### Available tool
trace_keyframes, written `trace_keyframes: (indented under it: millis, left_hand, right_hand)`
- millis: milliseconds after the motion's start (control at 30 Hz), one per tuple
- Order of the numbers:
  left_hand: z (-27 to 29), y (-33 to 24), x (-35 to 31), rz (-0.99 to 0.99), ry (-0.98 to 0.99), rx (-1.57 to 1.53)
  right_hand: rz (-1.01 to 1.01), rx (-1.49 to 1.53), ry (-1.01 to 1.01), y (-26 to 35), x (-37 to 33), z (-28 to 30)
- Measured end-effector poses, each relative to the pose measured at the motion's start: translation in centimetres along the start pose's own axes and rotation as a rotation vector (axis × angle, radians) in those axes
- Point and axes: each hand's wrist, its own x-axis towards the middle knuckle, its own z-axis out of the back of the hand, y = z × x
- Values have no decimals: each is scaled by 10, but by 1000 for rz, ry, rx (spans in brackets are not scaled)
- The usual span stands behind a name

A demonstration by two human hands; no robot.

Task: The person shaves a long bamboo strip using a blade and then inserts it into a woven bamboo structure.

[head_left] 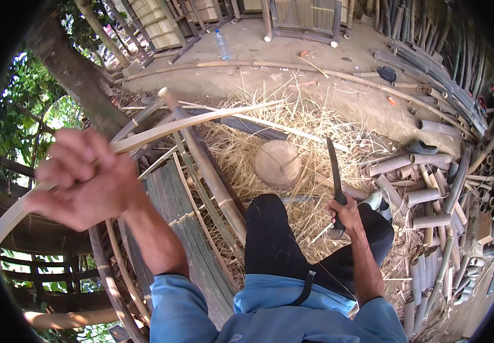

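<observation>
Left hand [84, 177]: fingers curled round 1 pale bamboo strip [161, 132], slightly blurred; strip runs from the lower left, through the grip, over the thick pole [206, 166], its thin far end reaching above the shavings [238, 151]. Right hand [345, 214]: fingers closed round the dark handle of 1 long knife [335, 166], blade pointing away from the body, tip near the end of a 2nd pale strip [258, 121]. Round wood block [278, 164] sits between the 2 hands, a gap separating its right edge from the blade. Room at left bounded by the slatted panel [172, 228]; at right, by cut bamboo sections [424, 197].
</observation>
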Motion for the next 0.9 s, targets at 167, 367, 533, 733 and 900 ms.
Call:
trace_keyframes:
  millis: [167, 367, 533, 733, 900]
  left_hand:
    - [-37, 90, -64, -47, -26, 244]
    - [-41, 59, -55, -23, 246, 66]
    - [-44, 84, -84, -202, 247, 144]
    - [-55, 70, -88, -225, 241, 211]
    - [-89, 86, -99, -344, 89, 335]
  right_hand:
    - [108, -134, 12, 9, -14, -14]
    - [437, -589, -84, 66, -33, -54]
    - [727, -669, -74, 110, -10, -84]
    - [801, -609, -16, 136, 45, -118]
    - [1109, -658, -82, 143, 81, -128]
